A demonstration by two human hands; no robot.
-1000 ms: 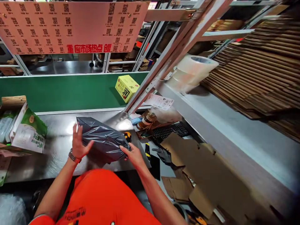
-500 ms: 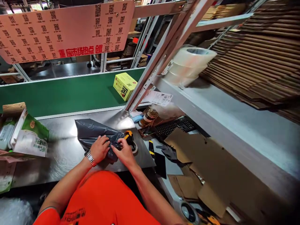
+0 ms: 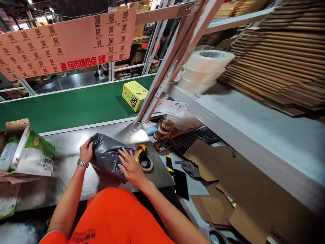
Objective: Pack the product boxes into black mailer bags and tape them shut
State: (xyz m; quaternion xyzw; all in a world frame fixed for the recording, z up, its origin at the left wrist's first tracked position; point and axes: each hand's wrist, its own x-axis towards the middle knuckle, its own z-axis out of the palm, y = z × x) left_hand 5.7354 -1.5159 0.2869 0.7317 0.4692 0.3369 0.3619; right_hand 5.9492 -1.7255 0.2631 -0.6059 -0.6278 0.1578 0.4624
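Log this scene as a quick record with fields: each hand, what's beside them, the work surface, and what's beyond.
Left hand: clasping one end of a dark grey plastic bag
Right hand: spread flat on the bag
Beside: yellow-handled tape dispenser, right of the bag
Surface: steel bench
Beyond: yellow box on a green conveyor belt

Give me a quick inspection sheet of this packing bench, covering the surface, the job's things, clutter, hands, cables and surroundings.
Surface: shiny steel bench top.
Job's things: grey plastic mailer bag, under both hands; tape dispenser beside it.
Clutter: green-printed packaging at the bench's left end.
Hands: left hand holds the bag's end; right hand presses flat on it.
Cables: nothing seen.
Surroundings: green conveyor belt with yellow box; tape rolls on a shelf.
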